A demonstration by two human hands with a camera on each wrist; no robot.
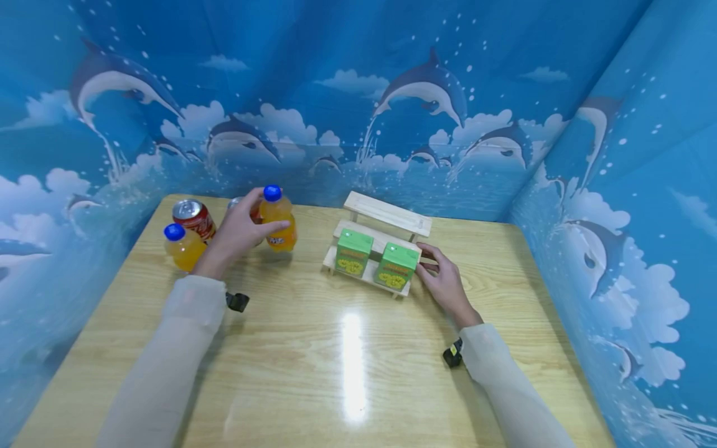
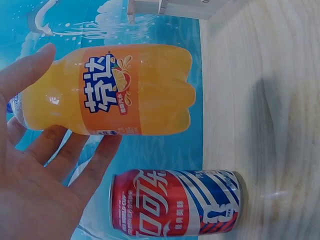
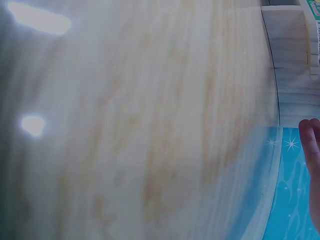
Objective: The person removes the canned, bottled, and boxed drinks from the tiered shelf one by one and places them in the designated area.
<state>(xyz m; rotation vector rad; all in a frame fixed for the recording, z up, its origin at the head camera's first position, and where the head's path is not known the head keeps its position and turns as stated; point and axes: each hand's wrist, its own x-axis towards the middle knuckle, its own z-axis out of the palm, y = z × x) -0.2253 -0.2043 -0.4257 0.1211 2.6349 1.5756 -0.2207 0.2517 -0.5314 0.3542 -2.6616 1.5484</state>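
Note:
My left hand (image 1: 238, 231) grips an orange soda bottle (image 2: 105, 92) with a blue cap, thumb on one side and fingers on the other. The bottle is held upright above the table at the back left. A red cola can (image 2: 175, 202) stands close by, mostly hidden behind this hand in the head view. My right hand (image 1: 445, 283) is at the right end of a small tiered wooden rack (image 1: 386, 213), fingertips right at its side. Two green juice cartons, a left carton (image 1: 354, 252) and a right carton (image 1: 396, 267), stand on the rack's lowest step.
Left of my left hand stand another red can (image 1: 193, 218) and a second orange soda bottle (image 1: 187, 250). The wood-grain table (image 1: 302, 373) is bordered at the back and sides by a blue dolphin-print curtain (image 1: 313, 74).

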